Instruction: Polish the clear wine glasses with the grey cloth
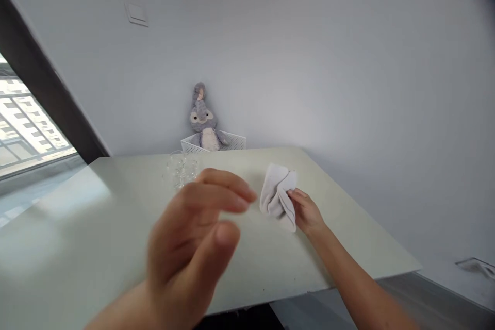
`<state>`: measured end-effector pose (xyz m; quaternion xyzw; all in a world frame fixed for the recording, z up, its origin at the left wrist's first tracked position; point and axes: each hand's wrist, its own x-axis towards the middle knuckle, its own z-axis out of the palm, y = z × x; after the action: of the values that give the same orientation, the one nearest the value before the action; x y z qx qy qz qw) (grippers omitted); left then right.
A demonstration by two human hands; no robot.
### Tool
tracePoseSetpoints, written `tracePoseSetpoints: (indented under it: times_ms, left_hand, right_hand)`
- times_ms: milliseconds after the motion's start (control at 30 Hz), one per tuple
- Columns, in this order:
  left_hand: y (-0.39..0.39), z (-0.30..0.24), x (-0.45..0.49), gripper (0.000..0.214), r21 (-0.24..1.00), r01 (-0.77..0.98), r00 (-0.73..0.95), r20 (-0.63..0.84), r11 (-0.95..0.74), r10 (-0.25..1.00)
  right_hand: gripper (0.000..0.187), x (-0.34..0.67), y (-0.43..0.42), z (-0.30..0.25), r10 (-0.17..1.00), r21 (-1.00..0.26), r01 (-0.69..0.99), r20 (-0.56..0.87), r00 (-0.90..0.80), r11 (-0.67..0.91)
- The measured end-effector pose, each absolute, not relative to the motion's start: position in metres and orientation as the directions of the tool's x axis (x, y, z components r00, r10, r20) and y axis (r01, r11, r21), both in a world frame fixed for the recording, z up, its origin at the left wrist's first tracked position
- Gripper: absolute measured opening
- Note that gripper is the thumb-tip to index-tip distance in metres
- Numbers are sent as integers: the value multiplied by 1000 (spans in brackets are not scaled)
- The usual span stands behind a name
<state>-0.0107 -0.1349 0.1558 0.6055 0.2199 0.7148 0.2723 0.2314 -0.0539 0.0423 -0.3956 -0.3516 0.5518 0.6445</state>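
A crumpled white cloth (pixel 276 196) is gripped at its right side by my right hand (pixel 305 209), above the right part of the pale table (pixel 247 263). My left hand (pixel 197 237) is raised close to the camera, a little blurred. Its thumb and fingers are apart in a curved shape, with nothing between them. Behind this hand stand several clear glasses (pixel 181 169), partly covered by its fingers.
A grey plush rabbit (pixel 209 126) sits in a white perforated basket (pixel 235 142) at the table's far edge, against the wall. A window (pixel 29 124) is on the left. The table's front edge runs along the bottom.
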Motion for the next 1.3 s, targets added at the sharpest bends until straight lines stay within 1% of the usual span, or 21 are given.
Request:
tracePoseSetpoints:
  times_ms: [33, 67, 133, 200, 233, 267, 300, 333, 367, 433, 500, 533, 600, 667, 733, 800, 867, 933, 1100, 1200, 1300]
  left_hand:
    - [-120, 164, -1, 14, 702, -127, -6, 706, -700, 709]
    - [-106, 165, 8, 15, 735, -131, 55, 675, -665, 736]
    - [-81, 151, 19, 16, 859, -57, 105, 512, -509, 852]
    - [-61, 122, 24, 17, 922, -15, 95, 386, -386, 918]
    - [-52, 106, 25, 18, 939, -22, 79, 344, -344, 936]
    - [-44, 90, 26, 18, 950, -30, 49, 310, -309, 949]
    - [-37, 76, 27, 19, 958, -32, 14, 284, -284, 959]
    - [-32, 63, 28, 20, 964, -35, -18, 264, -264, 964]
    - [-28, 51, 29, 21, 968, -36, -49, 246, -248, 968]
    - [-23, 31, 30, 24, 971, -45, -105, 231, -236, 967]
    - [-20, 13, 28, 26, 967, -53, -140, 238, -247, 961]
    - [-20, 5, 27, 28, 966, -51, -155, 243, -254, 957]
    - [-19, -11, 23, 30, 963, -38, -191, 256, -268, 948]
    - [-19, -23, 20, 32, 968, -19, -196, 242, -250, 950]
    - [-19, -30, 18, 31, 977, -3, -168, 210, -213, 963]
    - [-20, -32, 17, 30, 983, 10, -138, 183, -183, 974]
    - [-20, -32, 16, 29, 985, 27, -122, 172, -170, 977]
    - [-19, -31, 15, 28, 986, 46, -115, 167, -162, 979]
    - [-17, -32, 13, 27, 988, 78, -92, 140, -133, 986]
    - [-17, -31, 12, 26, 987, 77, -81, 145, -139, 986]
    - [-16, -29, 12, 27, 990, 36, -86, 142, -139, 986]
  right_hand:
    - [17, 237, -58, 46, 985, -891, -441, 35, 168, 107]
    - [18, 241, -63, 50, 972, -894, -420, 67, 224, 158]
    - [20, 247, -76, 59, 919, -918, -289, 156, 362, 270]
    - [20, 248, -88, 68, 825, -938, -50, 277, 494, 344]
    - [20, 247, -91, 72, 771, -931, 93, 345, 534, 353]
    - [21, 245, -91, 75, 729, -910, 235, 414, 545, 341]
    - [21, 241, -88, 75, 712, -875, 366, 475, 517, 318]
    - [22, 237, -82, 73, 728, -828, 478, 517, 450, 293]
    - [23, 232, -75, 68, 771, -776, 569, 530, 352, 273]
    - [27, 218, -58, 48, 873, -658, 701, 476, 106, 274]
    - [36, 203, -43, 21, 910, -535, 777, 398, -115, 332]
    - [41, 195, -36, 6, 904, -471, 791, 362, -229, 389]
    - [48, 181, -24, -18, 861, -400, 769, 334, -384, 499]
    - [51, 170, -6, -30, 820, -374, 732, 330, -469, 569]
    - [53, 166, 20, -31, 816, -354, 737, 300, -494, 576]
    - [53, 170, 52, -23, 854, -302, 799, 212, -475, 520]
    - [49, 183, 85, -14, 902, -233, 871, 113, -417, 433]
    - [48, 204, 115, -8, 937, -192, 917, 64, -343, 349]
    - [55, 288, 147, -8, 997, -133, 989, 22, -67, 70]
    - [54, 350, 135, -14, 993, -90, 989, 13, 118, -116]
    - [52, 404, 107, -22, 963, -50, 962, 5, 270, -269]
